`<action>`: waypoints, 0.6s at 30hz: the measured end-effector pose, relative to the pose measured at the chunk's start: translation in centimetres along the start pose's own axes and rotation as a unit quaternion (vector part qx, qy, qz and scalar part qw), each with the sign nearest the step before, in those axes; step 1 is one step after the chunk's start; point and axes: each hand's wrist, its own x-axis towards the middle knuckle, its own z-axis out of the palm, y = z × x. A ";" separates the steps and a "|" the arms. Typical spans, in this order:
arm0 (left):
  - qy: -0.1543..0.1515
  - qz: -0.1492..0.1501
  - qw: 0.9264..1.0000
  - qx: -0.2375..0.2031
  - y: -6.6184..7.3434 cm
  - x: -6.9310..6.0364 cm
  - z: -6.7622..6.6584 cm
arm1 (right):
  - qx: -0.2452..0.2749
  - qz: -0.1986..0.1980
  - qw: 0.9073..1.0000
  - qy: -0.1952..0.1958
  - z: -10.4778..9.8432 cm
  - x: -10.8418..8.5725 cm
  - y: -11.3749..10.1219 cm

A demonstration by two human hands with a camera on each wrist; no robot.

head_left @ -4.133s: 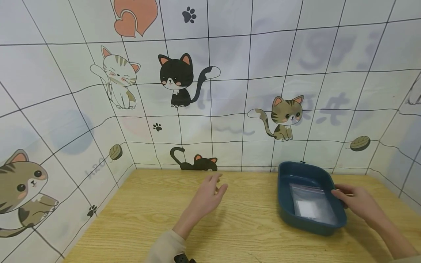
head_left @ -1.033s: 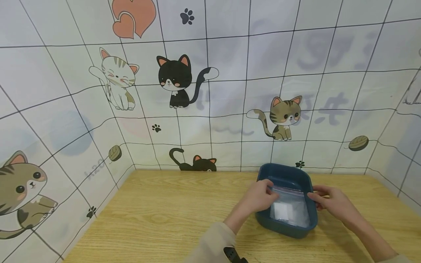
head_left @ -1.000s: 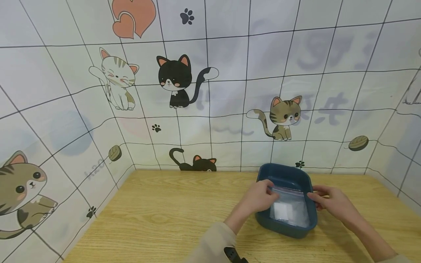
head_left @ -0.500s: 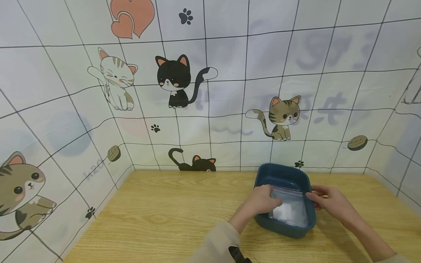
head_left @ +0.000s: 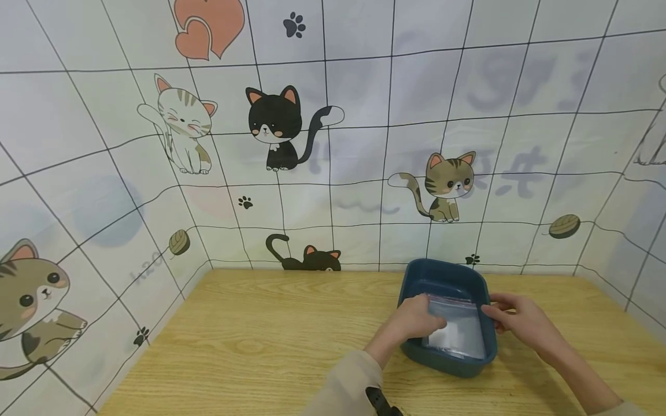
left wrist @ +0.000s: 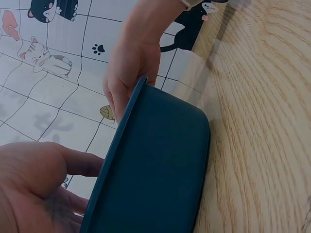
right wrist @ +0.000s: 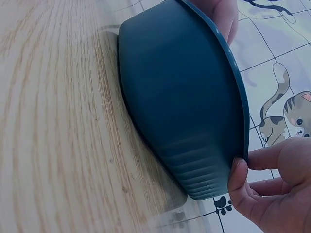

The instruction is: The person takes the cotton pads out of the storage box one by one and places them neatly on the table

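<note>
A dark blue plastic bin (head_left: 450, 367) stands on the wooden table, right of centre in the head view. Inside it lie clear zip-lock bags (head_left: 463, 329), with a pale patch showing through; how many overlap is unclear. My left hand (head_left: 416, 316) reaches over the bin's left rim, thumb over the bags. Its fingertips are hidden, also in the left wrist view, where the hand (left wrist: 36, 184) passes behind the rim. On the opposite side my right hand (head_left: 525, 320) pinches the rim between thumb and fingers, as the right hand (right wrist: 272, 179) shows in the right wrist view.
The wooden table (head_left: 250, 341) extends to the left of the bin. Behind it hangs a white gridded backdrop (head_left: 359, 156) printed with cartoon cats, close to the bin's far end. A dark watch or band (head_left: 382, 401) sits on the left wrist.
The bin moved left from its earlier place, the right hand staying on its rim. My left hand came right from over the table and lowered into the bin. The bags shifted slightly.
</note>
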 end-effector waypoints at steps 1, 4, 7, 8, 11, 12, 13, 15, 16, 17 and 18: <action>0.000 -0.003 1.000 -0.002 0.0 0.0 0.0 | 0.000 0.000 1.000 0.000 0.0 0.0 0.0; 0.001 -0.008 1.000 -0.012 -0.1 0.1 0.1 | 0.000 0.000 1.000 0.000 0.0 0.0 0.0; 0.008 -0.011 1.000 -0.025 -0.1 0.1 0.2 | -0.001 -0.002 1.000 0.000 0.0 0.0 0.1; 0.011 -0.011 0.999 -0.030 -0.1 0.1 0.2 | -0.002 -0.002 1.000 0.001 0.1 0.0 0.1; 0.021 -0.011 0.999 -0.043 -0.2 0.2 0.3 | -0.004 -0.005 1.000 0.002 0.1 0.0 0.1; 0.024 -0.011 0.998 -0.048 -0.2 0.2 0.3 | -0.005 -0.006 1.000 0.002 0.1 0.0 0.1; 0.025 -0.012 0.998 -0.053 -0.3 0.2 0.3 | -0.004 -0.006 1.000 0.002 0.1 0.0 0.1; 0.026 -0.013 0.997 -0.064 -0.3 0.3 0.4 | -0.003 -0.006 1.000 0.001 0.1 0.0 0.1; 0.025 -0.011 0.997 -0.073 -0.4 0.3 0.4 | -0.003 -0.005 1.000 0.000 0.1 0.0 0.2; 0.026 -0.008 0.996 -0.084 -0.5 0.3 0.3 | -0.002 -0.004 1.000 0.000 0.0 0.0 0.2; 0.026 -0.004 0.995 -0.094 -0.6 0.3 0.3 | -0.002 -0.003 1.000 -0.001 0.0 0.0 0.2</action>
